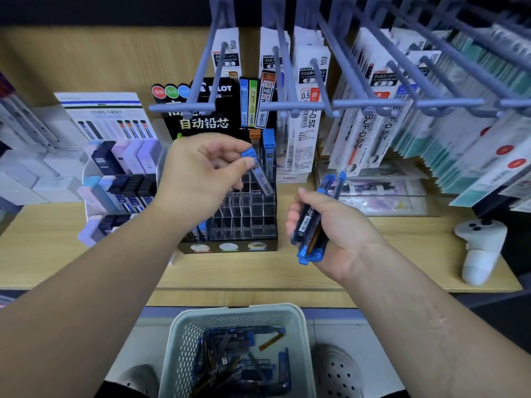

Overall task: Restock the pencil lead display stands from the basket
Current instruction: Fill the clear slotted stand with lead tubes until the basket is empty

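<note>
The left grip (201,173) pinches a single blue-capped lead case (260,173) between thumb and fingers; the case hangs tilted, cap up, over the back rows of the black stand (230,248), which sits directly under and ahead of that grip. Just beyond the held case two more cases stand upright in the stand's rear slots – one orange-capped (255,139), one blue-capped (269,150) – while most of the clear slots below the grip show no case. The right grip (336,228) is curled round a bundle (311,225) of blue-capped cases, held just right of the stand and above the wooden surface (373,268). Below and between both grips, nearer the person, a white basket (238,310) holds a loose heap of cases (238,360). To the left of the left grip stands a white rack (115,179) of pale and dark boxes. Well right of the right grip a white controller (479,248) lies on the surface, and above both grips grey pegs (287,106) carry hanging refill packs (310,110).
</note>
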A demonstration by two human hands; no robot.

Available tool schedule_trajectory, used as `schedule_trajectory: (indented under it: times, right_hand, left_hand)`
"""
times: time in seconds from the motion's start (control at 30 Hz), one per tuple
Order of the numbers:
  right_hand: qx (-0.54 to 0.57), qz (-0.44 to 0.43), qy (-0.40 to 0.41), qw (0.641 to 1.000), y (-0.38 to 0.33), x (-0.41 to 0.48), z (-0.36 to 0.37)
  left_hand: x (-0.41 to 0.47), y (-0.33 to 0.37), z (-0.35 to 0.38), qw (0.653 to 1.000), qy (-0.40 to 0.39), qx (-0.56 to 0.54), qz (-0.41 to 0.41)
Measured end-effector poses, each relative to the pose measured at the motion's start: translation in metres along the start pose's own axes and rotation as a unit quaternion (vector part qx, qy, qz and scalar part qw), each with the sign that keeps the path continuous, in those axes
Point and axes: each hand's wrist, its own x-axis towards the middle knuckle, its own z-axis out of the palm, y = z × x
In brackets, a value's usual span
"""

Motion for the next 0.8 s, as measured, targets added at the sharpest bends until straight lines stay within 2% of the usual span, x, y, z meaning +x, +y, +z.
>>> schedule_trajectory:
  times: [0.27,0.53,0.8]
  right_hand:
    - [0.007,-0.014,0.003,1.0,-0.003,-0.002,-0.003]
    - [-0.007,-0.016,-0.009,1.0,-0.006,-0.003,-0.005]
    - [-0.076,-0.013,-0.065,0.995,-0.004,-0.006,-0.002]
  left_hand:
    - [0.009,-0.02,0.019,0.991,0.004,0.115,0.07]
    - [0.013,-0.037,0.038,0.954,-0.03,0.253,0.156]
    - [0.013,-0.031,0.045,0.943,0.003,0.314,0.105]
